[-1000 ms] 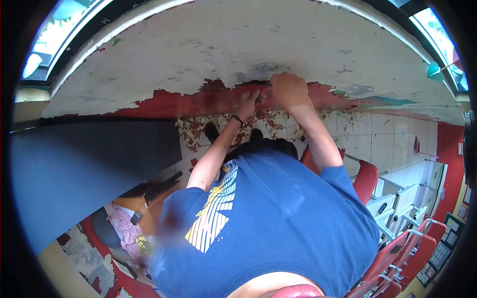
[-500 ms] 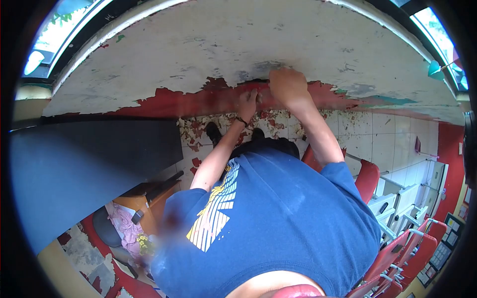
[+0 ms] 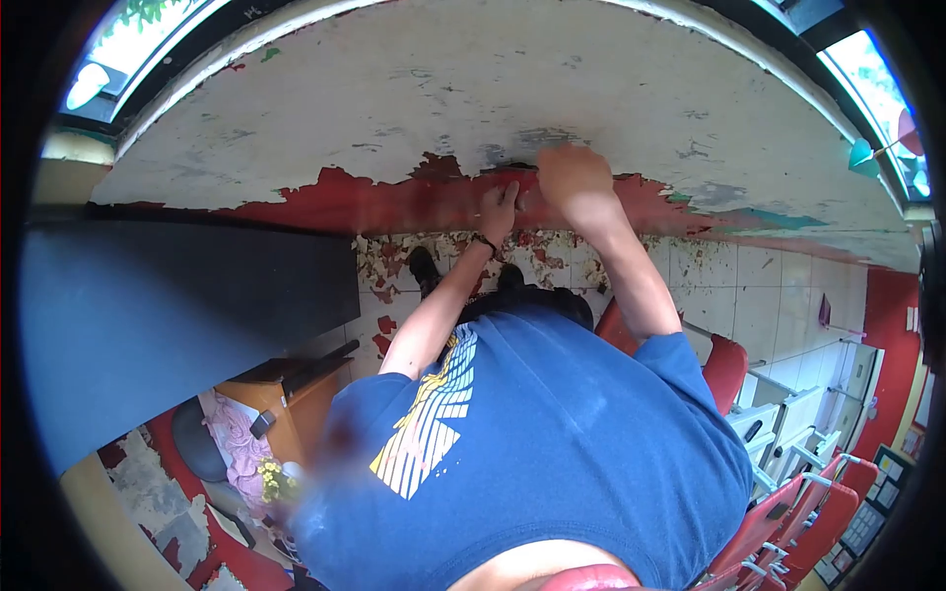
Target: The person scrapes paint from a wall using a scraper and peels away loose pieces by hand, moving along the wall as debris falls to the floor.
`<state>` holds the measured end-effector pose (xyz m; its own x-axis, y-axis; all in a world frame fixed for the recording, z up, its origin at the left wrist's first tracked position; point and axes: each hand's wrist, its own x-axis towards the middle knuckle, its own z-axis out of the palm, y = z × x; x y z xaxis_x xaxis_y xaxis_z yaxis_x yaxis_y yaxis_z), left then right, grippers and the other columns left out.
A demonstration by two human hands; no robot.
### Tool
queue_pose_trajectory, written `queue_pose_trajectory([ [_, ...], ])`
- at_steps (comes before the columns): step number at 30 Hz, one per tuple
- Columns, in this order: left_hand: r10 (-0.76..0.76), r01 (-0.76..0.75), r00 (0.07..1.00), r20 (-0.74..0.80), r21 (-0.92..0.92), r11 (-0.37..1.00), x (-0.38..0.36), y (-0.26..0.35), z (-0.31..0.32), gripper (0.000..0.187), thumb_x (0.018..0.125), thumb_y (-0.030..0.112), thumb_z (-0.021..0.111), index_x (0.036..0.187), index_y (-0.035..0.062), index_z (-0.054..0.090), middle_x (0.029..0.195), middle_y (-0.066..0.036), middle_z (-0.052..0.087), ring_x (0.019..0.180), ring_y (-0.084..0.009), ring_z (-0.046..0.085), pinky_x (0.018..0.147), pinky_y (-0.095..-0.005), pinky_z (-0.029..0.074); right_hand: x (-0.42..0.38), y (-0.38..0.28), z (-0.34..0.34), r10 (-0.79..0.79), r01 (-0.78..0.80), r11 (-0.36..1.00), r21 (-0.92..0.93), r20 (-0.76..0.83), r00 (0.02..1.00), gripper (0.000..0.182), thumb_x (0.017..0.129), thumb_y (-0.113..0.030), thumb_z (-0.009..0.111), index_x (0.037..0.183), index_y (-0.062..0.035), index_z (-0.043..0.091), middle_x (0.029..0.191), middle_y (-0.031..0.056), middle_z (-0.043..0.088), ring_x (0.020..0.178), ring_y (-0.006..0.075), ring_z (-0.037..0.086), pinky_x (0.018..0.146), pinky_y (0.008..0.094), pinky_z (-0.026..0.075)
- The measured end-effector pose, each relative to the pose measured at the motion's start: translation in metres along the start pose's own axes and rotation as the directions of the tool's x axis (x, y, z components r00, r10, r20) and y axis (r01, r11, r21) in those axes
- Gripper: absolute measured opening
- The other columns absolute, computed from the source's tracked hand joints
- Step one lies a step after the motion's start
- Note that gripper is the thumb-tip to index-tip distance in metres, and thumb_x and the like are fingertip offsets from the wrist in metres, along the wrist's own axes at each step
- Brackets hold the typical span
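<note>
My right hand (image 3: 576,179) is closed in a fist against the wall, at the ragged upper edge of the red paint. Whatever it grips, if anything, is hidden. Just left of it and lower, my left hand (image 3: 499,212) is at the red paint band (image 3: 404,204), its fingers partly spread and nothing clearly held. A dark cord circles the left wrist. Above the band, the wall (image 3: 394,94) is bare off-white with grey scuffs, and the red paint border is torn and peeling.
Paint flakes (image 3: 382,335) litter the white tiled floor (image 3: 709,266) around my shoes. A dark panel (image 3: 187,325) stands at left, near a wooden desk (image 3: 281,419). Red chairs (image 3: 727,374) and white folding frames (image 3: 788,424) are at right. Windows flank the wall above.
The view has shifted slightly, so the wall and hands appear a little lower. My right hand remains closed at the paint edge, and my left hand stays beside it.
</note>
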<state>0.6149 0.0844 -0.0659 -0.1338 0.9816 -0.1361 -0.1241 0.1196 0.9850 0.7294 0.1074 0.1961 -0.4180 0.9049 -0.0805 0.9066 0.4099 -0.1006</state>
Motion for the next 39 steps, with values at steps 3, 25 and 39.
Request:
queue_pose_trajectory([
  [3, 0.026, -0.027, 0.999, 0.031, 0.04, 0.999, 0.001, 0.008, -0.002, 0.041, 0.095, 0.033, 0.053, 0.075, -0.0022, 0.062, 0.058, -0.002, 0.058, 0.058, -0.0109, 0.059, 0.05, -0.0261, 0.044, -0.013, -0.001, 0.006, 0.043, -0.044, 0.998, 0.045, 0.014, 0.999, 0.018, 0.081, -0.015, 0.054, 0.085, -0.0031, 0.067, 0.083, 0.0208, 0.066, 0.08, 0.0375, 0.066, 0.069, 0.0459, 0.054],
  [25, -0.274, 0.296, 0.932, 0.236, -0.063, 0.953, 0.02, 0.033, -0.008, 0.03, 0.094, 0.027, 0.051, 0.088, 0.001, 0.065, 0.066, -0.003, 0.063, 0.052, -0.0126, 0.057, 0.047, -0.0263, 0.043, -0.003, 0.0, 0.008, 0.082, -0.084, 0.995, 0.049, 0.047, 0.996, 0.018, 0.082, -0.014, 0.053, 0.086, -0.0025, 0.067, 0.084, 0.0209, 0.066, 0.085, 0.0371, 0.066, 0.072, 0.0456, 0.054],
  [39, -0.168, 0.133, 0.973, 0.159, 0.21, 0.969, 0.012, -0.032, -0.01, 0.037, 0.096, 0.034, 0.043, 0.084, 0.0047, 0.062, 0.061, -0.004, 0.059, 0.049, -0.0111, 0.05, 0.049, -0.0269, 0.041, 0.001, 0.009, 0.006, 0.09, -0.096, 0.99, 0.1, 0.06, 0.994, 0.021, 0.082, -0.019, 0.055, 0.084, -0.002, 0.067, 0.088, 0.0227, 0.066, 0.085, 0.0394, 0.064, 0.076, 0.0471, 0.052],
])
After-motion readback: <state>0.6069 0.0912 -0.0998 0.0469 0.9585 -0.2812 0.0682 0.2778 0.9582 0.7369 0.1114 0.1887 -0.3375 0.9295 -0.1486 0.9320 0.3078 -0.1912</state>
